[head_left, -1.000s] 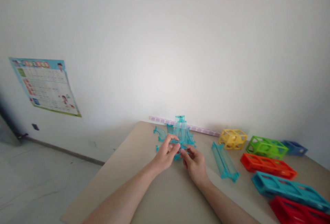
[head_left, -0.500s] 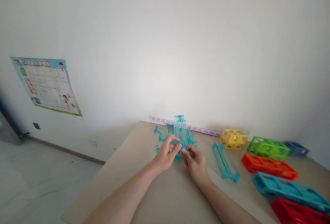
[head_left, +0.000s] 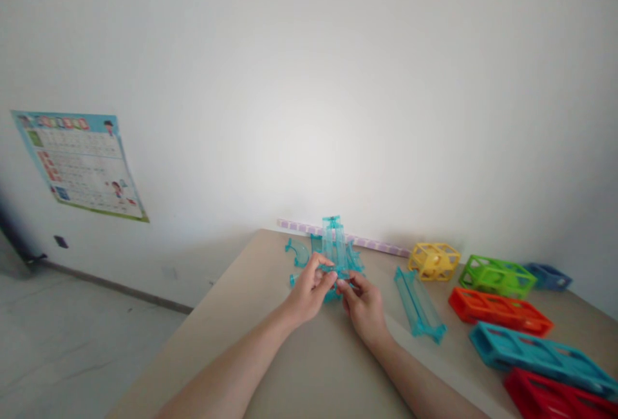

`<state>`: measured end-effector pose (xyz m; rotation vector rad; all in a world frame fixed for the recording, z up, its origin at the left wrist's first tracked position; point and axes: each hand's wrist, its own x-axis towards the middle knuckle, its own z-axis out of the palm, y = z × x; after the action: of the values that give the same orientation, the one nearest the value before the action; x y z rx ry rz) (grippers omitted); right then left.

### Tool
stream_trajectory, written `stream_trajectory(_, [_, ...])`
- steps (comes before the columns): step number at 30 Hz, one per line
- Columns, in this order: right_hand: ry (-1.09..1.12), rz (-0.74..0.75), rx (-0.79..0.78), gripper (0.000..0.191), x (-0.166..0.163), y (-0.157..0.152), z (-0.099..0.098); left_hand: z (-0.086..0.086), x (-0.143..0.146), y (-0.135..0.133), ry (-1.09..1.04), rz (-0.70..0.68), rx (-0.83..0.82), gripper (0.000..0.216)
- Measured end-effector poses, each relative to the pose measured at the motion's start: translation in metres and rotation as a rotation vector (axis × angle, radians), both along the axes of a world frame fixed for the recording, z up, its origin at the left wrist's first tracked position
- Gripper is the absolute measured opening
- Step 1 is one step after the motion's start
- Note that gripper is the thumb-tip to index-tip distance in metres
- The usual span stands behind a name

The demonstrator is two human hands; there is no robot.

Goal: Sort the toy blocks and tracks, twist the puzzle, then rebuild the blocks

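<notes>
Both hands pinch the near end of a clear teal plastic track piece [head_left: 333, 242] above the table. My left hand [head_left: 309, 290] grips its left corner between thumb and forefinger. On the right corner, my right hand [head_left: 361, 303] has its thumb and fingers closed. The track points away from me, its far end raised toward the wall. Behind and below it lie more teal pieces, among them a curved track [head_left: 298, 251] at the left; my fingers and the held piece partly hide the others.
To the right on the table [head_left: 232, 316] lie a long teal track [head_left: 419, 306], a yellow frame block [head_left: 434, 260], a green one [head_left: 497, 276], an orange one [head_left: 499, 311], a blue one [head_left: 541, 351] and a red one [head_left: 555, 396]. A purple patterned strip [head_left: 376, 244] runs along the wall.
The whole view has shifted slightly, so things appear a little further left. Both hands keep the same hold on the track piece.
</notes>
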<state>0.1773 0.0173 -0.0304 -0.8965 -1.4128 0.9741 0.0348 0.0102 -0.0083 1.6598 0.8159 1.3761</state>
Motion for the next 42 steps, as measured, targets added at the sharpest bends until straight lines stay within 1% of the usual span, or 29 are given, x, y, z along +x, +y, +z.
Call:
stream_trajectory(7, [-0.027, 0.009, -0.016, 0.031, 0.002, 0.002, -0.002, -0.004, 0.001, 0.003, 0.010, 0.014, -0.014, 0.030])
stream_trajectory(14, [-0.043, 0.008, 0.007, 0.030, 0.003, 0.001, -0.004, -0.001, 0.001, 0.000, 0.017, 0.017, -0.017, 0.031])
stream_trajectory(19, [-0.018, 0.026, 0.010, 0.029, 0.001, 0.000, -0.005, -0.001, 0.001, -0.001, 0.027, 0.064, -0.011, 0.032])
stream_trajectory(22, [-0.017, 0.042, 0.015, 0.028, 0.000, 0.001, -0.005, -0.002, 0.001, -0.001, 0.024, 0.061, 0.021, 0.030])
stream_trajectory(26, [0.004, 0.073, 0.020, 0.025, 0.001, 0.000, -0.004, 0.001, 0.001, -0.003, 0.034, 0.041, 0.076, 0.025])
stream_trajectory(33, [0.024, 0.117, 0.016, 0.024, 0.001, -0.007, 0.005, 0.005, 0.001, -0.008, 0.155, 0.141, 0.148, 0.020])
stream_trajectory(36, [0.053, 0.122, 0.012, 0.025, 0.003, -0.007, 0.005, 0.005, -0.001, -0.009, 0.186, 0.156, 0.166, 0.018])
stream_trajectory(42, [0.092, 0.163, 0.050, 0.038, 0.009, -0.006, 0.001, 0.011, -0.004, -0.012, 0.240, 0.162, 0.297, 0.011])
